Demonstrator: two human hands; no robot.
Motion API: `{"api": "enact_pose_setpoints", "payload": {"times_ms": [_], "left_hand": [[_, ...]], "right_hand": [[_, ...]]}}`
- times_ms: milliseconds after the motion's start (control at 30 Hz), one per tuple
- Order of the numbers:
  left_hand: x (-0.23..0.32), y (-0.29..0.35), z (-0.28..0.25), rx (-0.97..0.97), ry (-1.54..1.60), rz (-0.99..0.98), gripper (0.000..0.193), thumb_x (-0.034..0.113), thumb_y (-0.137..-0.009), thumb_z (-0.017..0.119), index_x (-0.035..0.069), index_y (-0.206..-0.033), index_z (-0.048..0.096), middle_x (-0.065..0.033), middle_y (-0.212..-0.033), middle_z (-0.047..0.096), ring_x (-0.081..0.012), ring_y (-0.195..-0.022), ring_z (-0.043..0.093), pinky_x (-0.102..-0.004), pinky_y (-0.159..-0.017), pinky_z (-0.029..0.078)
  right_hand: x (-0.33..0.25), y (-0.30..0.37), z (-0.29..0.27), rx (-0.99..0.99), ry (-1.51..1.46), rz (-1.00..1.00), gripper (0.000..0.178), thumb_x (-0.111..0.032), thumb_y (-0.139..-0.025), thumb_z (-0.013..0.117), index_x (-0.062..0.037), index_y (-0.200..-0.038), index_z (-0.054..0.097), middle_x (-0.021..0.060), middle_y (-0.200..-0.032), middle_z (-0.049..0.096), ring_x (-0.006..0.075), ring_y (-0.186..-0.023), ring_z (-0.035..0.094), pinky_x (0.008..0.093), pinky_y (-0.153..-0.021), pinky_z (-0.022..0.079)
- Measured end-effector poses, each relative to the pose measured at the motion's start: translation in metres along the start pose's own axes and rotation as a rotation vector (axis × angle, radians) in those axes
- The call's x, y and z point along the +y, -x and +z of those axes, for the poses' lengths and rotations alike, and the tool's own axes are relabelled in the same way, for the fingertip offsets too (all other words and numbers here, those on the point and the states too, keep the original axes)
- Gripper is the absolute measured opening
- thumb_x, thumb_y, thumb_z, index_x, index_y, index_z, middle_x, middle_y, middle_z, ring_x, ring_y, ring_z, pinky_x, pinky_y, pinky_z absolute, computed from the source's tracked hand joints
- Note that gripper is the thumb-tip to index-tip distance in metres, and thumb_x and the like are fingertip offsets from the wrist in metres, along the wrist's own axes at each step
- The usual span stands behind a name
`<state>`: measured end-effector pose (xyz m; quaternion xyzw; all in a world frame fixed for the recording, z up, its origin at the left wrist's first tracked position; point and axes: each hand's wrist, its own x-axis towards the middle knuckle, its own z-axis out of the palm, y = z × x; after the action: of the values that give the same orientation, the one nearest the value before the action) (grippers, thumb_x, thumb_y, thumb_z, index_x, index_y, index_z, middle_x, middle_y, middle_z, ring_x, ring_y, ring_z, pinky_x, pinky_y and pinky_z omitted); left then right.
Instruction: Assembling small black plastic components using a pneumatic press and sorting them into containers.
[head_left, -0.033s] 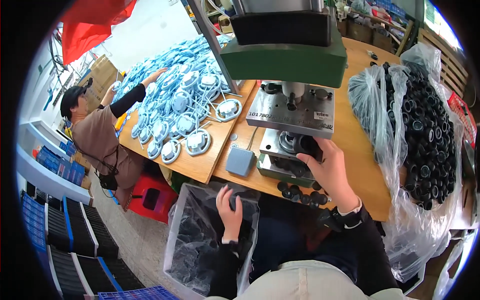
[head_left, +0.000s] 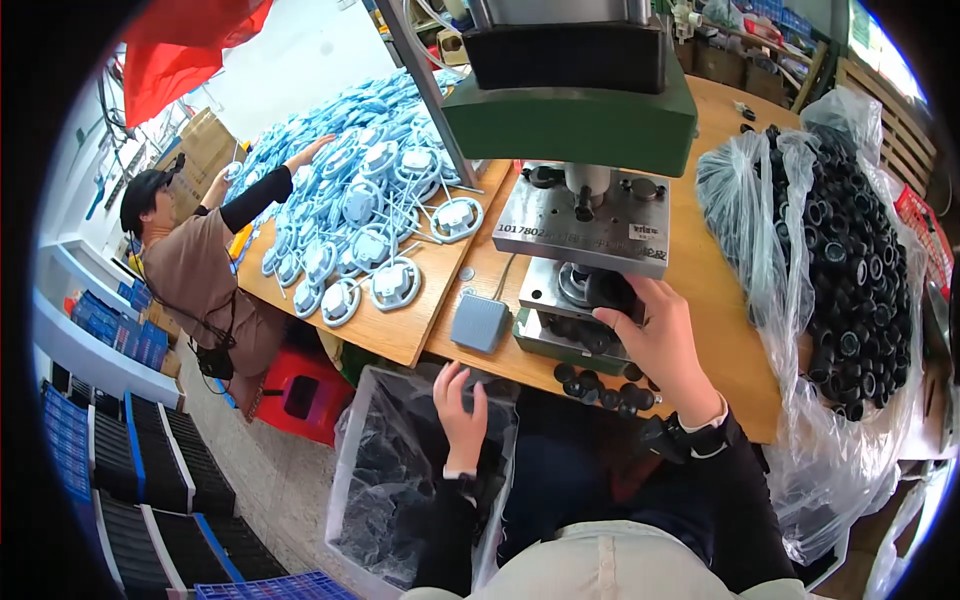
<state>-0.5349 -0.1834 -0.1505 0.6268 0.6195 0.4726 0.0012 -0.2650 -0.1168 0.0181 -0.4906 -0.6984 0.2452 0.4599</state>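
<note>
My right hand (head_left: 662, 340) reaches into the gap of a green bench press (head_left: 570, 130). Its thumb and fingers pinch a round black plastic part (head_left: 608, 291) beside the round die (head_left: 574, 284) on the lower steel plate. Above the fingers hangs the upper steel plate (head_left: 580, 238), apart from them. My left hand (head_left: 461, 418) is raised with fingers spread and nothing in it, over a plastic-lined bin (head_left: 345, 490) in front of the table. Several loose black parts (head_left: 612, 398) lie at the table edge below the press.
A grey box-shaped switch (head_left: 481, 322) with a cable sits left of the press. Light-blue round parts (head_left: 362, 203) are heaped on the left table, where a co-worker (head_left: 190, 270) reaches in. At right stands a clear plastic bag (head_left: 740, 200) full of black parts.
My left hand has risen slightly above the bin. My right hand stays at the press with the black part.
</note>
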Motion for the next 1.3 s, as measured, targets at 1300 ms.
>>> {"api": "enact_pose_setpoints", "payload": {"times_ms": [1300], "left_hand": [[0.024, -0.163, 0.119, 0.144, 0.339, 0.006, 0.04, 0.027, -0.08, 0.072, -0.006, -0.1, 0.061, -0.0152, -0.091, 0.065, -0.0228, -0.077, 0.059, -0.0373, -0.069, 0.047]], "right_hand": [[0.156, 0.118, -0.211, 0.629, 0.722, 0.806, 0.05, -0.025, -0.075, 0.072, 0.0069, -0.107, 0.05, 0.0208, -0.102, 0.057, 0.0336, -0.089, 0.062, 0.04, -0.077, 0.052]]}}
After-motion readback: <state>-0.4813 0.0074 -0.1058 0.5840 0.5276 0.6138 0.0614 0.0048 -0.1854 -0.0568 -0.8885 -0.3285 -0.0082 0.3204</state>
